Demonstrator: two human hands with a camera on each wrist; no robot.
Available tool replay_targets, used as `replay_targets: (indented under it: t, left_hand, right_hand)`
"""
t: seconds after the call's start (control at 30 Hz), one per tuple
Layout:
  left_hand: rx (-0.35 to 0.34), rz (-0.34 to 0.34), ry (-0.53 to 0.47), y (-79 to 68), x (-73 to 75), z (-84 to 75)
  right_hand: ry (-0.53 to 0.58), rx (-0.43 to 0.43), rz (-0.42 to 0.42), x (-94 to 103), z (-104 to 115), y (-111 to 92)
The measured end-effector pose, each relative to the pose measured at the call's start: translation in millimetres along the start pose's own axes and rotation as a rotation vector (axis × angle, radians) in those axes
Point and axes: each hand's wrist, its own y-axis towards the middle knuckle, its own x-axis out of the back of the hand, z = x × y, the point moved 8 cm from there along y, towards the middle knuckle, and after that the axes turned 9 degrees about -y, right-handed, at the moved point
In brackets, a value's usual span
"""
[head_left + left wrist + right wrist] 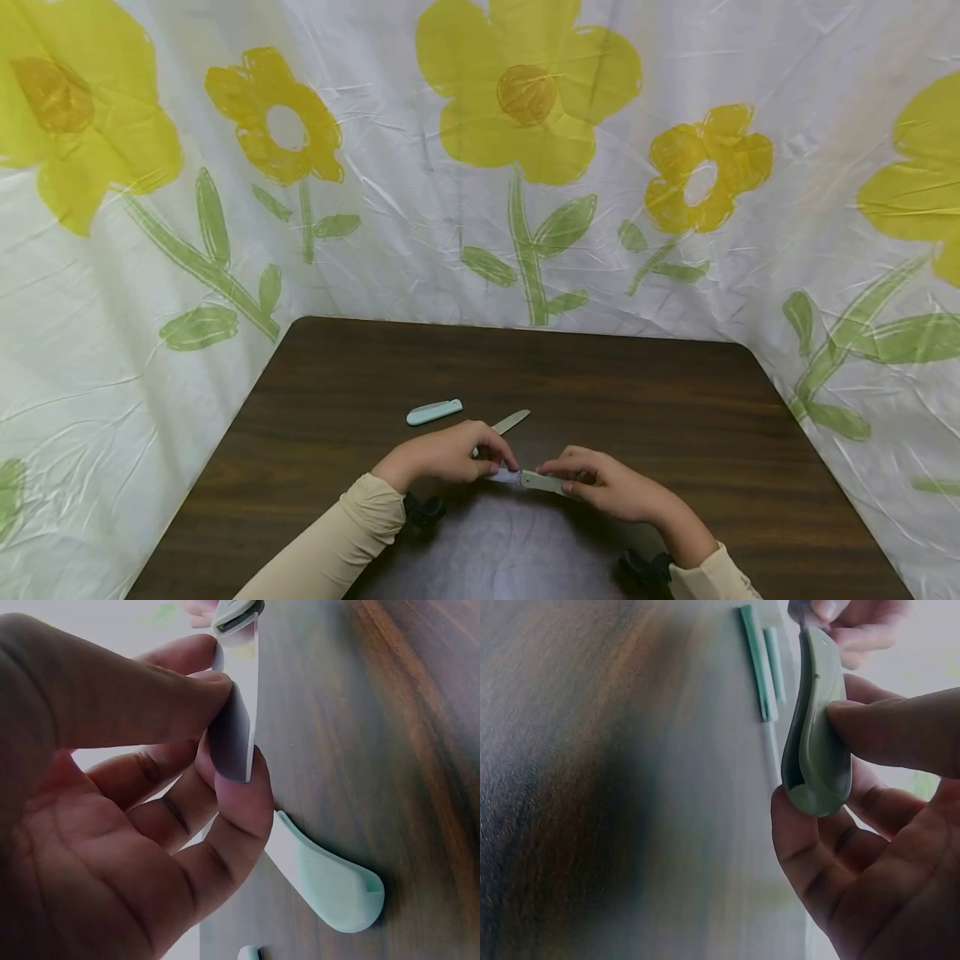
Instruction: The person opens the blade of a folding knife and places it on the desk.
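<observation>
Both hands hold a pale green folding knife (543, 482) that is opened out, above the table. The left hand (448, 452) pinches its blade (231, 742) near the tip between thumb and fingers. At the other end, the right hand (613, 487) grips the handle (826, 742) with thumb and fingertips. Another opened folding knife lies on the table behind the left hand; its blade (513, 421) shows in the head view, its mint handle (341, 892) in the left wrist view. A light blue folding knife (435, 412), folded, lies farther left.
The dark wooden table (675, 400) stretches beyond and to both sides of the hands. A white curtain (390, 250) with yellow flowers hangs along its back and sides. Black straps (423, 510) sit around the wrists.
</observation>
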Motion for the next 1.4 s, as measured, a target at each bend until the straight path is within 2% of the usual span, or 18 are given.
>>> replay_targets:
  t: [0.5, 0.83, 1.17, 1.4]
  left_hand:
    - [0.036, 0.016, 0.007, -0.9, -9.6, 3.1]
    - [0.048, 0.008, 0.024, 0.4, -15.5, 9.9]
    - [0.029, -0.017, 0.057, 3.9, -22.1, 15.8]
    - [0.056, -0.025, 0.067, 5.8, -24.6, 20.9]
  right_hand:
    - [0.008, 0.013, 0.046, -8.7, 1.5, -2.6]
    - [-0.008, -0.022, 0.036, -12.2, 0.9, -4.1]
    - [-0.057, -0.066, 0.03, -16.2, -4.8, -4.5]
    - [-0.057, -0.093, 0.051, -18.4, -8.1, -4.7]
